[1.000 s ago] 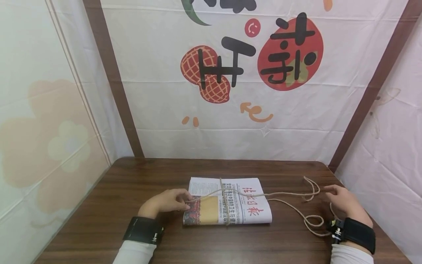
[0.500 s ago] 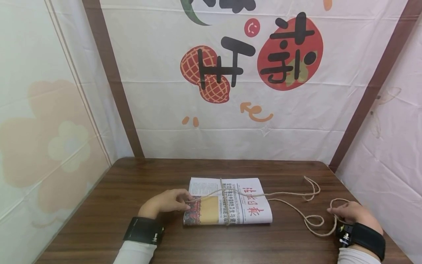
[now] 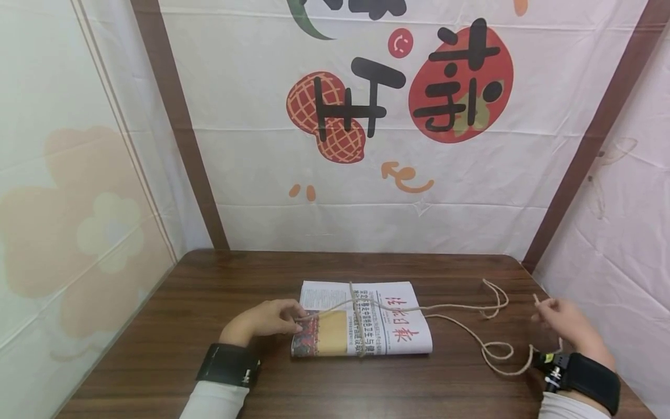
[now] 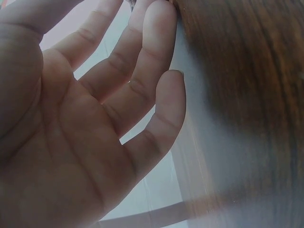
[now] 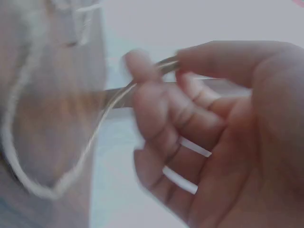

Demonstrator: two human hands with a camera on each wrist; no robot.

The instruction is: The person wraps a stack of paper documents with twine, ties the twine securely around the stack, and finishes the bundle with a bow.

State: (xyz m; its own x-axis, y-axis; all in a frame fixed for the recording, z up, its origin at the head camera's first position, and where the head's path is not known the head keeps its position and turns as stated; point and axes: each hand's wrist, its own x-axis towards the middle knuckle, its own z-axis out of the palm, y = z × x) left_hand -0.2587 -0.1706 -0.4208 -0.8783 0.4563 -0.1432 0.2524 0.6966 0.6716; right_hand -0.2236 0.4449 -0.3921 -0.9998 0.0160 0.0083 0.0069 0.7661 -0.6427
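A folded newspaper (image 3: 332, 337) lies on the wooden table, with twine (image 3: 455, 306) across its top in both directions. At its left edge my left hand (image 3: 262, 320) pinches one strand of the twine between thumb and fingers. The left wrist view shows that palm and its bent fingers, with the fingertips at the upper frame edge. Off to the right, above the table's right side, my right hand (image 3: 567, 323) pinches the other part of the twine near its end. In the right wrist view the twine (image 5: 90, 142) runs from a hanging loop up into blurred fingers.
Loose twine curls lie on the table (image 3: 272, 267) between the newspaper and my right hand. A printed white curtain (image 3: 251, 227) stands behind the table's far edge, and fabric walls flank both sides.
My right hand has moved down and right, taken hold of the twine, then lifted it with its end sticking up. My left hand and the newspaper have stayed in place.
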